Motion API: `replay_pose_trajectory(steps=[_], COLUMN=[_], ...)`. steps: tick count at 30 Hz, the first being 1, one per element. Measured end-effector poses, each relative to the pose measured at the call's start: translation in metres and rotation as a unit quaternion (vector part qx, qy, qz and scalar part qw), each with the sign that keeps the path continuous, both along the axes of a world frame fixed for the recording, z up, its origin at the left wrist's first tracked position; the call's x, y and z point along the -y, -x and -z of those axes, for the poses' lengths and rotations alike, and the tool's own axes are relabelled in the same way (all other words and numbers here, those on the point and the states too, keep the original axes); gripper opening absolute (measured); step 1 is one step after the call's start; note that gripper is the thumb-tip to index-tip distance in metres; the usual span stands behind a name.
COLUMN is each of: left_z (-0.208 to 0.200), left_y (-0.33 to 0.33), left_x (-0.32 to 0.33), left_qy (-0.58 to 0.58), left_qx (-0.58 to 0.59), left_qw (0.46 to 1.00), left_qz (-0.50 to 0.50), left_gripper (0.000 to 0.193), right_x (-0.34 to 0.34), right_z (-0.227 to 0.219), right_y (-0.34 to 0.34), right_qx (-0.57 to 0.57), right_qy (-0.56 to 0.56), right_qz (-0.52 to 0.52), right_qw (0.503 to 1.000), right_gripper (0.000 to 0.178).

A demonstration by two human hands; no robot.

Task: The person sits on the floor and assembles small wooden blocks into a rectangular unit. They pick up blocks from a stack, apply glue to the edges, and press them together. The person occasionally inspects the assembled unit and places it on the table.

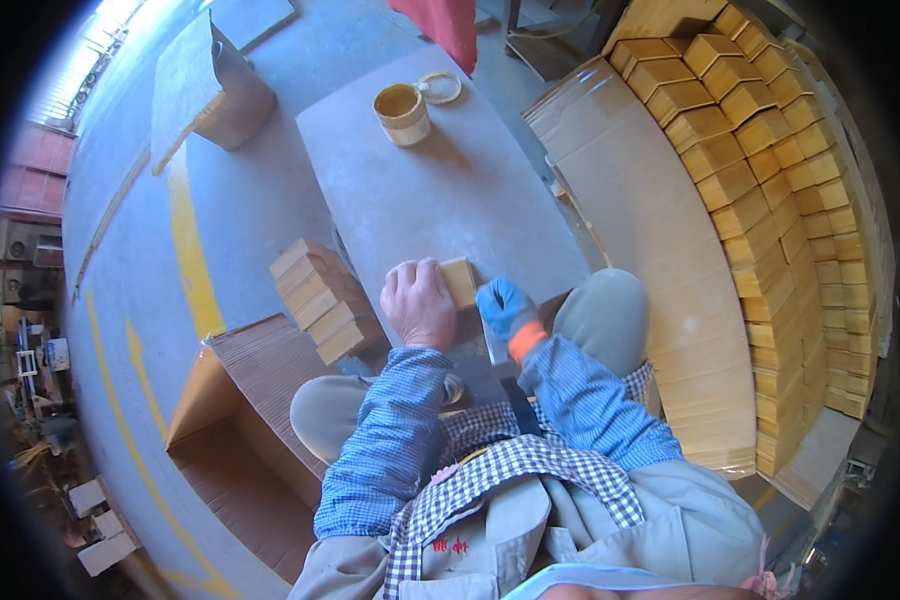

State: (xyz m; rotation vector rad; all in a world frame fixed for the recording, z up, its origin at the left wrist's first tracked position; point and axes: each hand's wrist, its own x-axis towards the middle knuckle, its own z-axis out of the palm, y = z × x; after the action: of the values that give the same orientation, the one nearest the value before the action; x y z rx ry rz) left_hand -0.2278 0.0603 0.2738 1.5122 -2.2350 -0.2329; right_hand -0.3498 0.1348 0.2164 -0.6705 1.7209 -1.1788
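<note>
While the checked apron (560, 465) and bent knees fill the near foreground, a pale strip (495, 346) slants just below the gloved right hand (507, 308). That hand's fingers are curled, but their tips are hidden, so whether they grip the strip cannot be told. The bare left hand (418, 303) has its fingers bent over the left side of a wooden block (458, 283), holding it at the near end of the grey worktop (440, 190).

The block lies between the hands: at about two o'clock from the left hand, which touches it and is the nearer, and at about eleven from the right, whose fingers are right beside its edge. Its visible face seems longer from eleven toward five o'clock; the left hand covers part of it, so the full long axis is uncertain.

At nine o'clock from the left hand stands a stack of blocks (320, 305), with an open cardboard box (260, 375) at eight. Toward two o'clock, rows of blocks (740, 180) fill a large carton. Farther off, at twelve, an open tub (402, 118) stands beside its lid (440, 88).
</note>
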Motion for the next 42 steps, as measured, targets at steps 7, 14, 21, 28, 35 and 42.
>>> replay_pose_trajectory(steps=[7, 14, 21, 28, 35, 42], left_z=[0.003, 0.004, 0.026, 0.031, 0.018, 0.019], left_y=[-0.026, -0.045, -0.017, -0.018, -0.013, -0.012], left_x=[-0.005, -0.038, -0.002, -0.002, -0.002, -0.001], left_qy=[-0.063, -0.230, -0.116, -0.096, -0.115, -0.115], left_qx=[-0.057, -0.159, -0.139, -0.135, -0.100, -0.096], left_qw=[0.996, 0.958, 0.981, 0.984, 0.984, 0.985], left_qz=[-0.019, -0.070, -0.070, -0.061, -0.087, -0.082], left_gripper=[0.037, 0.065, 0.055, 0.051, 0.052, 0.052], right_x=[-0.051, 0.020, -0.033, 0.049, 0.079, 0.032], right_z=[0.007, 0.013, -0.019, -0.027, -0.041, -0.035], right_y=[-0.024, 0.019, 0.006, -0.004, -0.004, -0.001], right_qx=[-0.073, -0.065, -0.162, -0.321, -0.331, -0.273], right_qy=[0.084, 0.080, 0.029, 0.006, 0.070, -0.003], right_qz=[-0.114, -0.119, -0.120, -0.127, -0.117, -0.150], right_qw=[0.987, 0.987, 0.979, 0.939, 0.934, 0.950], right_gripper=[0.015, 0.023, 0.025, 0.022, 0.021, 0.023])
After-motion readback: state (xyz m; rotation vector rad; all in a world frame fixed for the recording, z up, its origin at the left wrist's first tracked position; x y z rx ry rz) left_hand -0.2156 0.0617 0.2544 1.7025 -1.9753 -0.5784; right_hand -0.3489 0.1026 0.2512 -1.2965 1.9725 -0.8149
